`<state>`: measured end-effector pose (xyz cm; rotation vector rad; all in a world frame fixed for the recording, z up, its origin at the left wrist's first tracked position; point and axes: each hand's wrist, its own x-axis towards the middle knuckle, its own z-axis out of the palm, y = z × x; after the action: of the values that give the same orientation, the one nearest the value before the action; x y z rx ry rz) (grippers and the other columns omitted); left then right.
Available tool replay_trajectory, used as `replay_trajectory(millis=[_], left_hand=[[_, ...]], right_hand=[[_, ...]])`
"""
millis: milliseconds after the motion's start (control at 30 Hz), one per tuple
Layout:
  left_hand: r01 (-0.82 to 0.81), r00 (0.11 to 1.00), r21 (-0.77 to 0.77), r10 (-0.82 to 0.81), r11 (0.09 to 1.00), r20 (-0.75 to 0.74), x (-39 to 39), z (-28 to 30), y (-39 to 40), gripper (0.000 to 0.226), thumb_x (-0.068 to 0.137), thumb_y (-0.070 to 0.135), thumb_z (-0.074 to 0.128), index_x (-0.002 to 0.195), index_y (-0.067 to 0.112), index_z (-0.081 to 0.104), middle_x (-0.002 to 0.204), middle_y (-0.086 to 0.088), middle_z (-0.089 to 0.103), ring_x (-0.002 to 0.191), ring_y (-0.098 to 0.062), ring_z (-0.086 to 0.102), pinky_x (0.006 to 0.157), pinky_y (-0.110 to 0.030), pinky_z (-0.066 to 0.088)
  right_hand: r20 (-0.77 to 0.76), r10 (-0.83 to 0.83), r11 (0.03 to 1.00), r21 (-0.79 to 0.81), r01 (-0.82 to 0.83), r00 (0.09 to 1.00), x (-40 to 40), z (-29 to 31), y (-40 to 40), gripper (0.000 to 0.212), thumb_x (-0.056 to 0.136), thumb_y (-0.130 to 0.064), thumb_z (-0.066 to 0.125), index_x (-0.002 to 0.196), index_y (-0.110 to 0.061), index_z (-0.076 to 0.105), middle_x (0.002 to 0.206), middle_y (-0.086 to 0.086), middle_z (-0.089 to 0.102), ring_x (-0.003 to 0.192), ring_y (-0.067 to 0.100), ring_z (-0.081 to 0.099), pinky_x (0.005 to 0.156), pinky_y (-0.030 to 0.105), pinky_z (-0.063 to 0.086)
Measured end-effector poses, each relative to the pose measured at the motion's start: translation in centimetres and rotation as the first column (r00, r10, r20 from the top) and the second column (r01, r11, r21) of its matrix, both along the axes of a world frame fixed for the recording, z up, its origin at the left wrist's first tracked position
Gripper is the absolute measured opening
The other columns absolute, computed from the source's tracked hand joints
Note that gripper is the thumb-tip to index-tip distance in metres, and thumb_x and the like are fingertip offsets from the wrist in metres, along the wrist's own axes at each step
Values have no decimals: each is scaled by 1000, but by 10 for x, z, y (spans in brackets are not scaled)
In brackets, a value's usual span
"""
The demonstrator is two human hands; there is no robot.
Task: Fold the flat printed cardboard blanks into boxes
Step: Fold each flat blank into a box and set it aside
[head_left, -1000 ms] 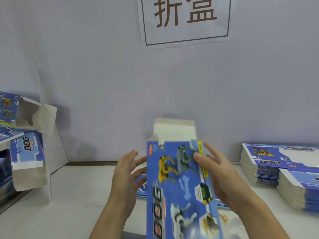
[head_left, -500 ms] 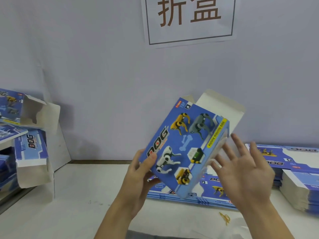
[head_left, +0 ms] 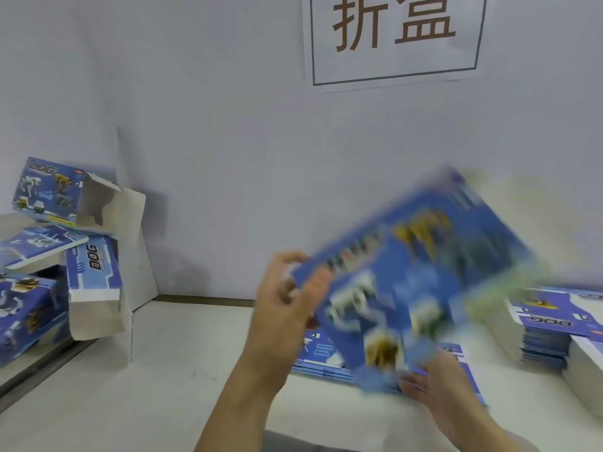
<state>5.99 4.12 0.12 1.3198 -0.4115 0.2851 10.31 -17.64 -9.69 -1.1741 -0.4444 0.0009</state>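
A blue printed box [head_left: 414, 278] with toy-dog pictures hangs tilted in the air above the table, blurred by motion. My left hand [head_left: 284, 308] grips its left edge, thumb on the printed face and fingers behind. My right hand [head_left: 434, 386] holds the lower corner from beneath; its fingers are blurred. Flat blanks [head_left: 321, 357] lie on the table under the box.
A tall stack of flat blanks [head_left: 548, 334] sits at the right. Several folded boxes [head_left: 58, 197] are piled at the left against a wall panel. A paper sign [head_left: 394, 37] hangs on the back wall. The white table [head_left: 169, 380] lies in front.
The box has tilted further over and moved right. My right hand dropped from beside its right edge to its lower corner. The view turned left.
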Motion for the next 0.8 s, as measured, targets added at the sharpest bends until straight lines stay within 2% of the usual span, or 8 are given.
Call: replay_trajectory(millis=[33, 100, 167, 300, 433, 600, 667, 800], left_hand=[[-101, 993, -256, 112, 961, 29, 4, 5, 6, 74, 63, 49, 90, 118, 20, 50, 100, -5, 69, 88, -20, 64, 70, -32, 59], [-126, 976, -423, 188, 897, 108, 2, 19, 21, 115, 42, 63, 91, 139, 39, 35, 116, 10, 59, 103, -6, 59, 94, -34, 53], [-111, 986, -301, 143, 947, 89, -5, 20, 33, 135, 37, 66, 90, 151, 43, 22, 138, 18, 48, 112, 8, 57, 108, -34, 40], [-209, 970, 102, 220, 973, -103, 6, -7, 30, 61, 67, 45, 80, 124, 37, 59, 133, 13, 61, 113, 5, 62, 103, -27, 46], [-233, 944, 704, 330, 671, -1, 28, -51, 15, 42, 90, 38, 70, 127, 45, 50, 138, 22, 49, 129, -3, 47, 98, -12, 42], [69, 933, 971, 329, 228, -144, 46, -121, 0, 76, 98, 53, 50, 158, 39, 4, 167, 9, -10, 153, -18, -14, 125, -41, 4], [76, 928, 988, 353, 136, -120, 51, -130, 3, 68, 99, 55, 46, 157, 41, 15, 167, 9, 2, 154, -18, -3, 124, -41, 4], [-124, 907, 984, 416, 129, 60, 53, -132, 6, 44, 98, 50, 52, 141, 46, 45, 150, 16, 40, 142, -11, 28, 112, -38, 22]], right_hand=[[-228, -52, 987, -160, 16, 972, -8, -5, 2, 27, 96, 0, 51, 117, -7, 66, 68, 7, 75, 60, 23, 69, 62, 24, 47], [-387, -363, 907, -357, 226, 848, -1, -12, 2, 23, 92, -3, 60, 106, -15, 72, 85, 8, 78, 75, 31, 75, 65, 33, 54], [-444, -384, 902, -369, 225, 809, 1, -3, 9, 22, 91, -3, 62, 104, -18, 73, 91, 10, 77, 80, 33, 74, 69, 36, 55], [-442, -433, 882, -386, 269, 786, -2, 3, 16, 22, 93, -4, 60, 104, -18, 72, 93, 12, 76, 81, 34, 74, 67, 36, 57], [-403, -500, 840, -441, 316, 766, 1, 3, 16, 23, 95, -1, 57, 102, -18, 71, 96, 14, 74, 80, 34, 74, 60, 33, 55], [-56, -620, 626, -636, 450, 783, 3, -6, 15, 25, 96, -3, 58, 103, -25, 68, 103, 2, 72, 97, 22, 68, 82, 38, 58], [62, -560, 532, -737, 416, 826, 1, -11, 17, 30, 94, -14, 64, 116, -35, 63, 126, -4, 63, 120, 18, 56, 101, 36, 47], [93, -376, 247, -949, 196, 922, 3, -18, 21, 62, 90, -49, 67, 145, -46, 38, 158, -15, 33, 150, 16, 21, 120, 46, 22]])
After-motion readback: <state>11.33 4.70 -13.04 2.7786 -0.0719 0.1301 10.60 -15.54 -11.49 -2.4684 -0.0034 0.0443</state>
